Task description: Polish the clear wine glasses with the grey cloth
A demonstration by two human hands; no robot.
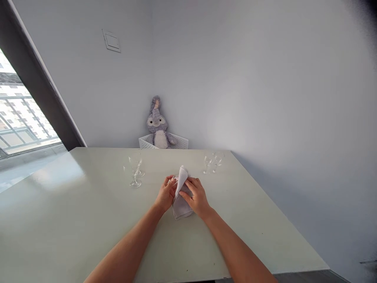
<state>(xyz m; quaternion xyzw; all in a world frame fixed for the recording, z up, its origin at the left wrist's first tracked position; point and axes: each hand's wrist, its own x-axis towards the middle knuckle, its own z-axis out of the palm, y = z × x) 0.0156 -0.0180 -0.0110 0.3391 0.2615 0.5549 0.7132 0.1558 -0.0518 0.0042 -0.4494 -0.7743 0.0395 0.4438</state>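
Note:
Over the middle of the table, a pale grey-white cloth hangs in folds between my hands, one fold standing up. My left hand is closed, its fingers pinching a clear glass whose rim shows behind the cloth. Most of that glass is hidden by cloth and fingers, so its full shape cannot be made out. My right hand grips the cloth from the other side, thumb and fingers bent around it. The cloth's lower corner hangs down between my wrists.
Clear stemmed glasses stand on the table to the left, and more small stemmed glasses stand at the back right. Beyond the far edge of the pale table, a plush rabbit sits in a white perforated basket against the wall.

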